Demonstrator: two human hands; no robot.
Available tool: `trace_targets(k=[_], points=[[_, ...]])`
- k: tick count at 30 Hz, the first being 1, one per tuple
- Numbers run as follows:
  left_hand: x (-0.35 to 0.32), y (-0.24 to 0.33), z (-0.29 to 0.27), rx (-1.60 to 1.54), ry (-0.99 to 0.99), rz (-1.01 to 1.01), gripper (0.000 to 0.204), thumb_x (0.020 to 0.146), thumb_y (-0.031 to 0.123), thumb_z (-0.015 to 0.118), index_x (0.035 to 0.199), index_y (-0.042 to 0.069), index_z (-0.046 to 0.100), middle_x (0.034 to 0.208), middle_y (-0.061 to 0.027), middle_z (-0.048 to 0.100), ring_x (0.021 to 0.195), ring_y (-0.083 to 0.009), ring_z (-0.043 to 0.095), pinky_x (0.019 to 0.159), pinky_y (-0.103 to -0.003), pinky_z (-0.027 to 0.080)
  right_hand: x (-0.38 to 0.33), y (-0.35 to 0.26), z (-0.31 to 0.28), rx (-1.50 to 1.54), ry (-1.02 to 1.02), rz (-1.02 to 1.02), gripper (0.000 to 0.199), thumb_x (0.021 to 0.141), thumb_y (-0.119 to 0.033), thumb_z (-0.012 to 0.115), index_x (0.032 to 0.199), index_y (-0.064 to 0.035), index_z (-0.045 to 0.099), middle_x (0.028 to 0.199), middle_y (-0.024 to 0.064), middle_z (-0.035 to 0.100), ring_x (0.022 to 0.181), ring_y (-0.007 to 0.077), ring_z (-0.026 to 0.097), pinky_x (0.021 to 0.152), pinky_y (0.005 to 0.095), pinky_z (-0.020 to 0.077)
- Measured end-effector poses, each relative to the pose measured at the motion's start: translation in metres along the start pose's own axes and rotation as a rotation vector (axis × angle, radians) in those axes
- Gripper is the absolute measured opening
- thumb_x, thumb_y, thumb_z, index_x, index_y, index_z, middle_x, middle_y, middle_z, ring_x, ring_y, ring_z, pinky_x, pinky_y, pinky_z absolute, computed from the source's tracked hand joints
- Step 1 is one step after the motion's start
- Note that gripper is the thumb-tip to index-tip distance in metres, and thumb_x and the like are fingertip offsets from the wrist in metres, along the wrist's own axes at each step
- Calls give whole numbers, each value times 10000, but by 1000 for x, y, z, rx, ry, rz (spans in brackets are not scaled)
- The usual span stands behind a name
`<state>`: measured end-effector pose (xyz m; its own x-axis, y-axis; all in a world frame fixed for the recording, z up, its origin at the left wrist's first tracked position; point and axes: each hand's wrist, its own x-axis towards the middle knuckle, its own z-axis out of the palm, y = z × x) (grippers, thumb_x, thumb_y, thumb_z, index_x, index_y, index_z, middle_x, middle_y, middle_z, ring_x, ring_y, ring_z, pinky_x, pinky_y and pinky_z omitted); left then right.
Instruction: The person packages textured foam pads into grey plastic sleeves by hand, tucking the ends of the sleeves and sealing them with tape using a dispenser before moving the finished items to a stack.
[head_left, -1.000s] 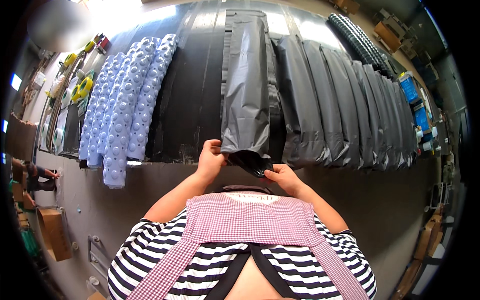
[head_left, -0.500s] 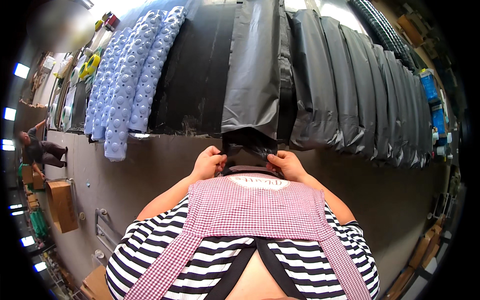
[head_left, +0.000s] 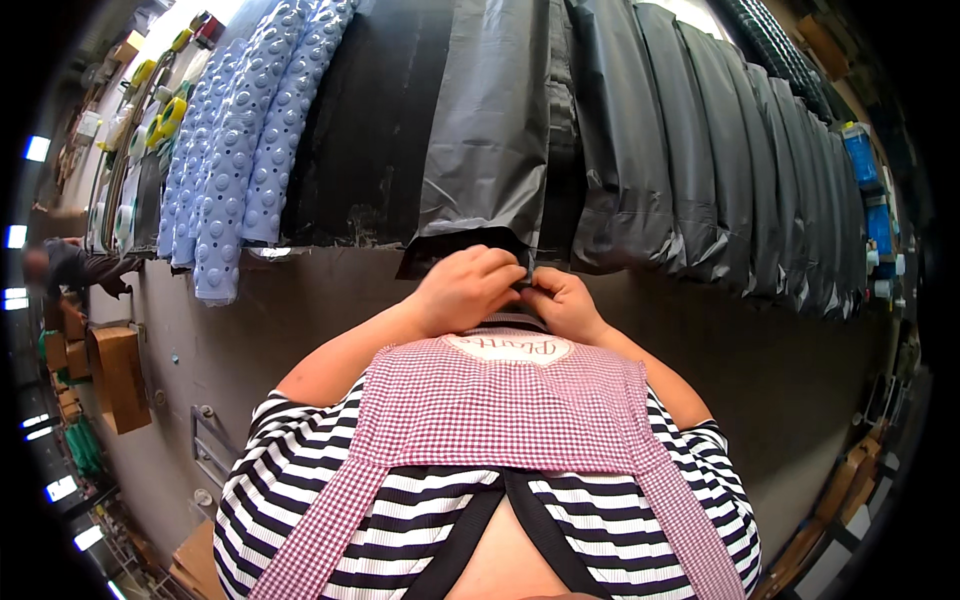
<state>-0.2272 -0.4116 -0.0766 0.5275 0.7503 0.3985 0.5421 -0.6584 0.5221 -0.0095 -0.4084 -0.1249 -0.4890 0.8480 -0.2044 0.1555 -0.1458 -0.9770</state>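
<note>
The grey bag (head_left: 488, 130) lies lengthwise on the table, its open mouth overhanging the front edge toward the person. Half a second ago the hands held the mouth by its two opposite corners; now the left hand (head_left: 472, 288) has crossed to the right corner and the left corner hangs free. The work therefore seems centred on that right corner. The right hand (head_left: 568, 303) pinches the film there; the left one's fingers are curled beside it, tips hidden, so I cannot tell whether they grip.

Left of the bag, a broad dark strip of table (head_left: 365, 150) gives sideways room before the blue rolls (head_left: 250, 140). On the right, only a narrow gap parts it from the row of bags (head_left: 700, 170). Below the edge, the floor (head_left: 310, 320) leaves the forearms space.
</note>
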Motion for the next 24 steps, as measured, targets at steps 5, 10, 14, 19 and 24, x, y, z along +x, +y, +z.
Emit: trace_targets(k=[5, 10, 14, 19, 24], points=[[6, -5, 17, -94, -18, -117, 148, 834, 94, 728, 973, 63, 689, 990, -73, 678, 883, -274, 667, 770, -350, 540, 5, -7, -6, -436, 61, -338, 67, 865, -47, 637, 921, -20, 662, 827, 144, 621, 775, 318, 611, 707, 365, 492], [-23, -9, -6, -1026, 179, -607, 72, 997, 83, 587, 956, 25, 602, 875, -67, 668, 824, -192, 670, 723, -326, 540, -5, 18, -12, -327, 4, -130, 39, 888, -44, 624, 881, -7, 637, 849, 120, 675, 780, 247, 660, 716, 329, 510], [-185, -70, -49, -1447, -138, -1182, 93, 996, 139, 597, 939, 73, 566, 821, -37, 626, 752, -126, 602, 689, -299, 519, -10, 41, -22, 85, -38, 238, 75, 948, -36, 597, 928, 23, 639, 942, 82, 718, 877, 124, 668, 760, 266, 522], [-319, -84, -85, 512, -1081, -1252, 381, 908, 169, 647, 1285, 113, 658, 1285, -129, 645, 1192, -322, 617, 1005, -416, 509, 3, 12, -18, -32, 187, -85, 284, 887, 43, 616, 1165, -2, 575, 1071, 112, 665, 879, 174, 686, 780, 302, 555], [-115, -102, -96, 546, 78, -221, 522, 760, 56, 784, 1261, 115, 646, 1272, -103, 637, 1097, -318, 628, 949, -415, 497, 54, -4, -31, -851, 447, -625, 418, 772, 0, 692, 1148, -65, 521, 1199, 158, 552, 1042, 338, 621, 862, 428, 521]])
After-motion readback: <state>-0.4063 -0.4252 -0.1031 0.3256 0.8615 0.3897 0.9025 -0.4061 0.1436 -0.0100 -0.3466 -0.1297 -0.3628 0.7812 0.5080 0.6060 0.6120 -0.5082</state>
